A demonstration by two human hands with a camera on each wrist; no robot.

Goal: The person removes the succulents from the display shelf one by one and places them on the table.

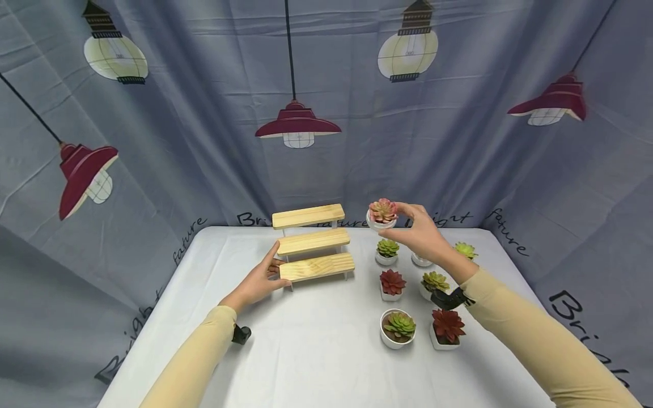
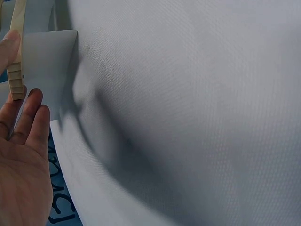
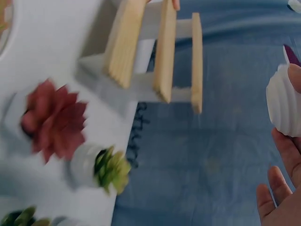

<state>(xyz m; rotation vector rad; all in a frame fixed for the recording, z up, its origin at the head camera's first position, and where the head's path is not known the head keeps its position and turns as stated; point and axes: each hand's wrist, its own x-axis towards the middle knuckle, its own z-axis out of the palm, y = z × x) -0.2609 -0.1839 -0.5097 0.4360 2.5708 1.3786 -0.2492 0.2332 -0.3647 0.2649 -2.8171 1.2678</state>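
My right hand (image 1: 421,233) holds a small white pot with a pink succulent (image 1: 382,211) up above the back of the table. In the right wrist view, thumb and fingers grip the ribbed white pot (image 3: 283,101). My left hand (image 1: 259,280) is at the left end of a three-step display stand (image 1: 316,267) with pale wooden boards and white supports. In the left wrist view, the thumb and a finger pinch the end of one wooden board (image 2: 16,77). The other fingers (image 2: 37,127) extend beside the white support.
Right of the stand are several potted succulents: a green one (image 1: 388,249), a red one (image 1: 392,283), a larger green one (image 1: 399,327), another red one (image 1: 448,327) and a yellow-green one (image 1: 435,281). Some sit partly behind the right arm. A grey curtain (image 1: 326,175) hangs behind the white table (image 1: 306,351).
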